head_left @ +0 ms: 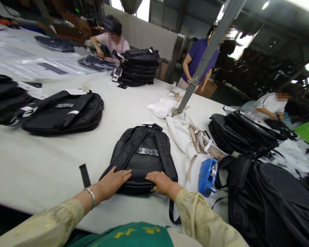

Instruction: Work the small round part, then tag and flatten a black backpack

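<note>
A black backpack (142, 164) lies on the white table in front of me, its shoulder straps facing up and its top end pointing away. A strip of clear plastic (148, 151) crosses its back panel, and a white tag shows by the top handle. My left hand (115, 183) rests flat on the lower left of the backpack, fingers stretched out. On the lower right lies my right hand (161, 183), its fingers extended over the bottom edge. Neither hand is wrapped round anything. Loose strap ends (84, 175) stick out on both sides.
Another black backpack (67, 111) lies at the left. A blue tape dispenser (208, 176) stands right of mine, near black backpacks (270, 202). A backpack stack (139, 67) rises at the back. A grey post (208, 56) meets the table's far side. Three people work around it.
</note>
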The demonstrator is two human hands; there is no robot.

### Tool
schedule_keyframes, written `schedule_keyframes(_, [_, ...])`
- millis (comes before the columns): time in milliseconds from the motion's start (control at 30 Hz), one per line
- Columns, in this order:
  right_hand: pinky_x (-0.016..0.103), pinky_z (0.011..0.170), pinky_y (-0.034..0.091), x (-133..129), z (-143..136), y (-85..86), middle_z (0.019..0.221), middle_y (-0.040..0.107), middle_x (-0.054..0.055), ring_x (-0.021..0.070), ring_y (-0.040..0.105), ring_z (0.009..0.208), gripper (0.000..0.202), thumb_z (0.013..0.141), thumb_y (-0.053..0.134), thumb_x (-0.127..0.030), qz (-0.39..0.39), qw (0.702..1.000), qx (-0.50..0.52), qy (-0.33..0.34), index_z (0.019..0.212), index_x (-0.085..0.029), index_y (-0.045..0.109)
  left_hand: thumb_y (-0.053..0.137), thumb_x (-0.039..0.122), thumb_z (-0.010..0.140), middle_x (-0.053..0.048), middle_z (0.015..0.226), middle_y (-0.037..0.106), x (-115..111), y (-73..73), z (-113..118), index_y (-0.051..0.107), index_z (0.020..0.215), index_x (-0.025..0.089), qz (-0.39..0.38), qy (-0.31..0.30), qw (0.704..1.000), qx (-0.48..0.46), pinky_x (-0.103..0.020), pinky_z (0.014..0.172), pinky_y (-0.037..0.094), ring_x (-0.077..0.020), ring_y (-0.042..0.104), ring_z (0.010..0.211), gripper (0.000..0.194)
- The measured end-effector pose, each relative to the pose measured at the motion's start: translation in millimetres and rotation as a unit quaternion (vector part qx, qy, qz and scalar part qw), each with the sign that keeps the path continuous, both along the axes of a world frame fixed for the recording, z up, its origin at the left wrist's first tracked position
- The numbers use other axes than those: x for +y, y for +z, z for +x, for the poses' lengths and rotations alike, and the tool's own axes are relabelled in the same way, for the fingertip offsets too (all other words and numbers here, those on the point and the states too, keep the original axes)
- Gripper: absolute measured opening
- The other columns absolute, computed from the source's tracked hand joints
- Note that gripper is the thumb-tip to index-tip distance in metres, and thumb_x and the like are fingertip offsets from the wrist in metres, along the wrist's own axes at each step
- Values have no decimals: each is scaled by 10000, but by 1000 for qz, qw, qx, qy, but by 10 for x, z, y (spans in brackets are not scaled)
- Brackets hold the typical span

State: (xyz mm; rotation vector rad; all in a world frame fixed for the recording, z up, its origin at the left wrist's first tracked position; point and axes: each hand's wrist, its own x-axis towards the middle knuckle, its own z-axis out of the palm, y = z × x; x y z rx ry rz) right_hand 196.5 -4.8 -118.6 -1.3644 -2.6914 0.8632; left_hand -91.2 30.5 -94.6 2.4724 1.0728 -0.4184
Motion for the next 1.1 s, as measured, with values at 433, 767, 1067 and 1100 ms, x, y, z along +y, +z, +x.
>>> schedule_keyframes(433, [338, 814, 495, 371, -21, 310, 977, 707, 112, 245, 633, 935, 243, 767, 572, -106, 81, 990, -117, -17, 977, -158, 684, 763, 279, 661, -148, 1261, 691, 283, 209, 470, 649, 1259, 214, 1, 25, 999, -48, -417, 1006, 499, -332, 641, 1171, 612])
schedule_keyframes(767, [428, 980, 425, 43, 168, 175, 1214, 607, 104, 277, 531, 1139, 529, 814, 738, -439, 128, 979, -92, -128, 1261, -211, 571, 476, 31, 766, -126, 1006, 761, 331, 54, 599, 700, 997, 189, 23, 31, 998, -57, -388, 884, 530, -296, 710, 998, 359])
schedule_keyframes(1067, [364, 770, 470, 291, 206, 211, 971, 630, 116, 244, 573, 907, 132, 861, 551, -137, 141, 982, -118, -35, 930, -144, 664, 643, 126, 720, -149, 1012, 759, 395, 233, 772, 714, 1002, 175, 6, 6, 999, -35, -415, 899, 535, -333, 707, 1002, 294])
schedule_keyframes(1100, [368, 762, 471, 336, 198, 249, 959, 631, 113, 245, 572, 894, 141, 874, 533, -141, 143, 983, -115, -24, 928, -147, 664, 693, 175, 704, -168, 1029, 751, 379, 233, 849, 704, 1034, 159, 10, 9, 999, -35, -437, 890, 539, -355, 705, 995, 331])
